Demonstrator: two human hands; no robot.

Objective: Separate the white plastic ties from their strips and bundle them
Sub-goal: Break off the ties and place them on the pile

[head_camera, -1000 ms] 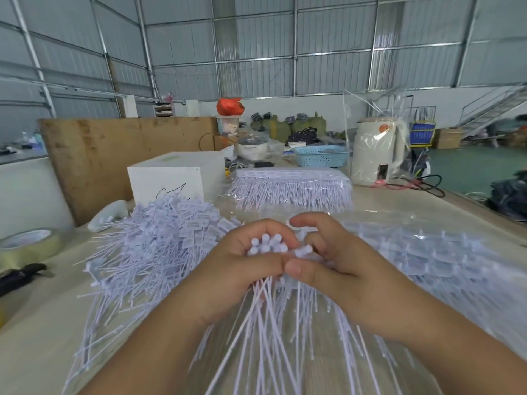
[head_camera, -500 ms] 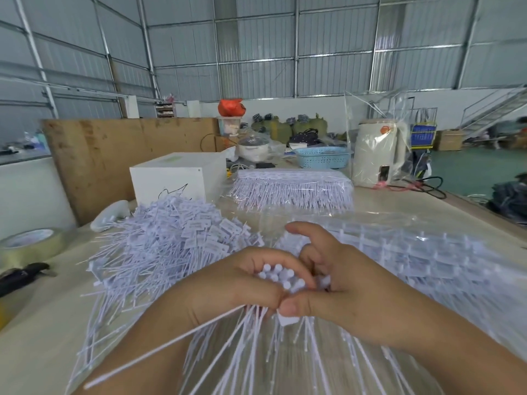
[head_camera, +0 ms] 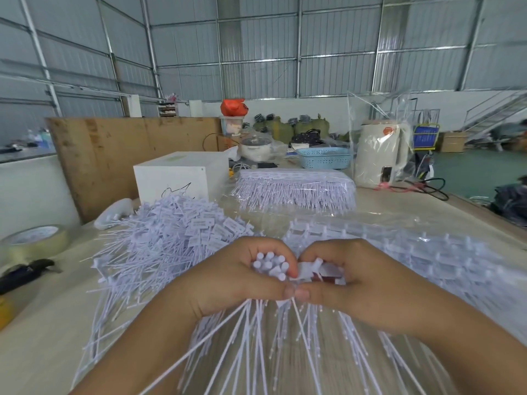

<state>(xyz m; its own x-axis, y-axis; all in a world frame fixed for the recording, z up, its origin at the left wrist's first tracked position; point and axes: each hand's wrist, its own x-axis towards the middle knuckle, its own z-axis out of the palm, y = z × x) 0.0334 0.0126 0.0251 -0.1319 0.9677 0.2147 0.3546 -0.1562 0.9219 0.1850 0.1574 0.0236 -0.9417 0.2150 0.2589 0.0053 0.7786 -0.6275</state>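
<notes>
Two hands: both of yours meet at the middle of the table (head_camera: 42, 323), thumbs touching tip to tip.
Left hand (head_camera: 228, 283): your fingers curl round a bundle of white ties (head_camera: 269, 265); the round heads stick up out of your fist and the thin tails fan down toward you.
Right hand (head_camera: 350, 283): your thumb and curled fingers pinch a white strip piece (head_camera: 309, 269), held right against the bundle.
Loose ties: a heap of separated ties with flat tags (head_camera: 176, 232) lies to your left, just beyond the left hand.
Strips still joined: rows of ties under clear plastic (head_camera: 427, 252) spread to your right, under and past the right hand.
Further stock: a wrapped pack of ties (head_camera: 296, 186) sits farther back, beside a white box (head_camera: 174, 178).
Left edge: a tape roll (head_camera: 34, 240) and a dark-handled tool (head_camera: 25, 273) lie well apart from the ties.
</notes>
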